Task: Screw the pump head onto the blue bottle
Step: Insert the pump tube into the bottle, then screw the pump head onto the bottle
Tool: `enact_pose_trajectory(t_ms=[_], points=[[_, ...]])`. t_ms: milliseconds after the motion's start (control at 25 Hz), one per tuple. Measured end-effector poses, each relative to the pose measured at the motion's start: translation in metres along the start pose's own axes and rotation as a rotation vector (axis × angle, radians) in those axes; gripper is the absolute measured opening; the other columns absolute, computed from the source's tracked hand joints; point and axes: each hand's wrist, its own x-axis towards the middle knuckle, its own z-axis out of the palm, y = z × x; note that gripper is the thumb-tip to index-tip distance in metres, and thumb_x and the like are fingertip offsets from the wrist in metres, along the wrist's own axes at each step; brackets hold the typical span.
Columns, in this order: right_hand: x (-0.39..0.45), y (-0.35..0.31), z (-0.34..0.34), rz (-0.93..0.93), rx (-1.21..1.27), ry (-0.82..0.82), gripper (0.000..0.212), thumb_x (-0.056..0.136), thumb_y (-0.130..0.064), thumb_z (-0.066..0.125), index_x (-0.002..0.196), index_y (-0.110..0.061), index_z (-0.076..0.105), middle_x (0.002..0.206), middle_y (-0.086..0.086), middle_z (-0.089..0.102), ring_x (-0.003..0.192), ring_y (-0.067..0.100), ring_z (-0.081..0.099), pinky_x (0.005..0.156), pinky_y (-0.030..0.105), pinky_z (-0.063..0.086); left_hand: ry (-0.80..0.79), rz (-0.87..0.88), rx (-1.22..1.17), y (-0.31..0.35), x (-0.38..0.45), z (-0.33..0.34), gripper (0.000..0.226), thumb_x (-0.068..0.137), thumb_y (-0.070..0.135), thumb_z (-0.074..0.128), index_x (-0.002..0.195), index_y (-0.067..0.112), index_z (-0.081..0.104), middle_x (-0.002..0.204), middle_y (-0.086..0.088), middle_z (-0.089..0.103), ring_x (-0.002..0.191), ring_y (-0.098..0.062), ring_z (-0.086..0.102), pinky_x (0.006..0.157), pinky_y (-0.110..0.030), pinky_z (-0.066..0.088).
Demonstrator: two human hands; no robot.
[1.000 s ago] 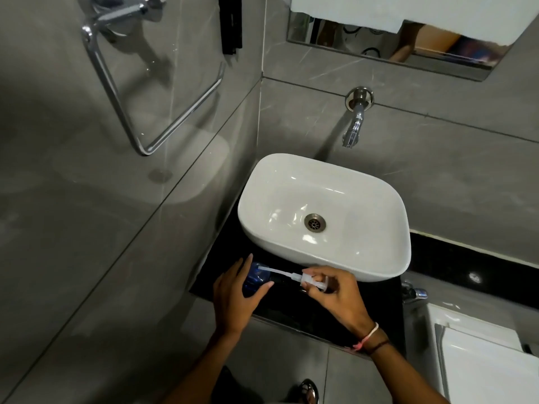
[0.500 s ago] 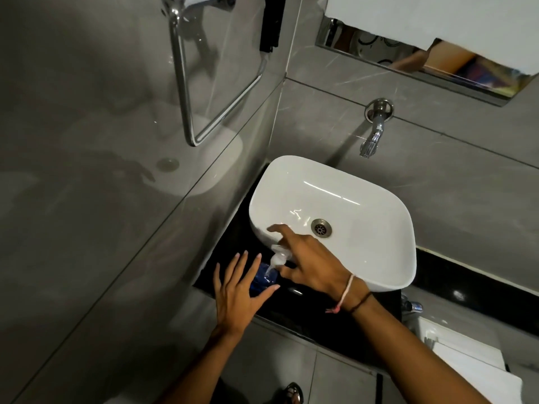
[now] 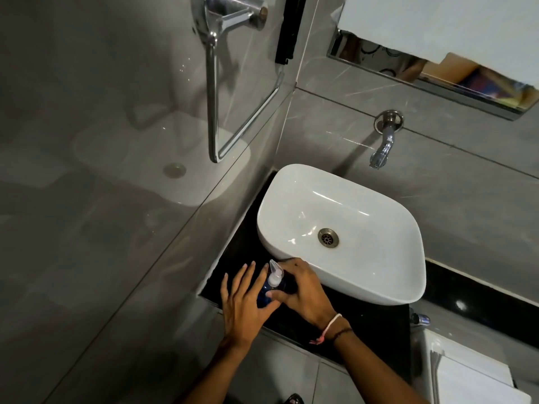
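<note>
Standing on the counter [image 3: 364, 325] beside the sink [image 3: 367, 287], the bottle [image 3: 263, 297] looks like light, stiff, slick plastic. The left hand [image 3: 243, 306] braces it with straight fingers; the right hand [image 3: 304, 293] curls round the pump head [image 3: 275, 276], probably best gripped at its collar.

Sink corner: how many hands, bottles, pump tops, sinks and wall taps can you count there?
Hands: 2, the left hand and the right hand
Bottles: 1, the blue bottle
Pump tops: 1, the pump head
Sinks: 1, the white sink
Wall taps: 1, the wall tap
Total: 6
</note>
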Motion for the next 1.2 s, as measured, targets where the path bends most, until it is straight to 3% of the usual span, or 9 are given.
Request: enact_pose_trajectory(t_ms=[80, 200, 280, 360, 520, 680, 840, 960, 1200], points=[[-0.007, 0.006, 0.003, 0.033, 0.11, 0.01, 0.046, 0.076, -0.03, 0.09, 0.118, -0.022, 0.074, 0.116, -0.002, 0.064, 0.111, 0.009, 0.06, 0.098, 0.021, 0.05, -0.005, -0.002, 0.001, 0.0, 0.0, 0.0, 0.069, 0.08, 0.062, 0.056, 0.135, 0.022, 0.062, 0.14, -0.006, 0.062, 0.132, -0.025, 0.055, 0.108, -0.062, 0.04], [-0.015, 0.018, 0.002, 0.125, 0.209, 0.132, 0.03, 0.066, -0.03, 0.096, 0.086, -0.017, 0.077, 0.099, -0.005, 0.071, 0.094, 0.008, 0.069, 0.082, 0.018, 0.055, -0.015, -0.009, -0.003, 0.0, 0.0, 0.001, 0.07, 0.081, 0.064, 0.056, 0.139, 0.025, 0.059, 0.141, -0.004, 0.062, 0.133, -0.023, 0.054, 0.109, -0.06, 0.038], [-0.018, 0.016, 0.001, 0.117, 0.258, 0.129, 0.044, 0.066, -0.027, 0.097, 0.103, -0.02, 0.073, 0.104, -0.005, 0.071, 0.096, 0.008, 0.068, 0.083, 0.019, 0.056, -0.018, -0.006, -0.007, 0.0, 0.0, 0.002, 0.069, 0.08, 0.061, 0.057, 0.14, 0.025, 0.058, 0.141, -0.004, 0.061, 0.133, -0.023, 0.054, 0.108, -0.061, 0.039], [-0.016, 0.012, 0.004, 0.065, 0.293, 0.047, 0.059, 0.07, -0.021, 0.094, 0.123, -0.017, 0.068, 0.121, -0.001, 0.067, 0.111, 0.008, 0.064, 0.096, 0.023, 0.055, -0.018, -0.001, -0.009, -0.002, -0.001, 0.003, 0.068, 0.079, 0.056, 0.057, 0.14, 0.024, 0.058, 0.141, -0.004, 0.061, 0.132, -0.025, 0.055, 0.107, -0.061, 0.039], [-0.011, 0.012, 0.007, 0.12, 0.289, 0.163, 0.034, 0.067, -0.02, 0.096, 0.091, -0.013, 0.073, 0.102, -0.002, 0.071, 0.097, 0.01, 0.069, 0.085, 0.031, 0.059, -0.03, -0.007, -0.007, -0.003, -0.001, 0.004, 0.07, 0.081, 0.063, 0.057, 0.14, 0.026, 0.057, 0.141, -0.004, 0.062, 0.133, -0.023, 0.054, 0.11, -0.058, 0.036], [-0.011, 0.013, 0.004, 0.051, 0.268, 0.069, 0.057, 0.072, -0.02, 0.093, 0.122, -0.019, 0.068, 0.119, -0.004, 0.067, 0.109, 0.009, 0.064, 0.094, 0.023, 0.056, -0.039, -0.007, -0.024, -0.004, -0.002, 0.005, 0.071, 0.08, 0.064, 0.058, 0.141, 0.027, 0.055, 0.142, -0.004, 0.061, 0.134, -0.022, 0.052, 0.11, -0.058, 0.036], [-0.009, 0.013, 0.004, 0.053, 0.259, 0.157, 0.033, 0.07, -0.018, 0.094, 0.094, -0.015, 0.071, 0.104, 0.004, 0.07, 0.098, 0.011, 0.068, 0.086, 0.031, 0.059, -0.065, -0.015, -0.034, -0.006, -0.002, 0.006, 0.074, 0.079, 0.066, 0.059, 0.144, 0.031, 0.05, 0.142, -0.002, 0.061, 0.135, -0.021, 0.051, 0.112, -0.056, 0.034], [-0.008, 0.014, 0.002, -0.007, 0.219, 0.056, 0.043, 0.083, -0.017, 0.084, 0.123, -0.017, 0.069, 0.119, 0.003, 0.065, 0.11, 0.011, 0.062, 0.098, 0.028, 0.054, -0.081, -0.012, -0.046, -0.007, -0.002, 0.007, 0.077, 0.078, 0.069, 0.059, 0.145, 0.033, 0.046, 0.142, -0.003, 0.061, 0.135, -0.021, 0.051, 0.113, -0.056, 0.034], [-0.002, 0.013, 0.001, -0.085, 0.115, 0.017, 0.027, 0.09, -0.02, 0.077, 0.117, -0.016, 0.072, 0.116, 0.004, 0.066, 0.112, 0.016, 0.061, 0.1, 0.04, 0.052, -0.139, 0.123, -0.127, -0.022, 0.004, -0.002, 0.074, 0.087, 0.071, 0.057, 0.149, 0.031, 0.043, 0.152, -0.004, 0.051, 0.139, -0.02, 0.046, 0.114, -0.052, 0.035]])
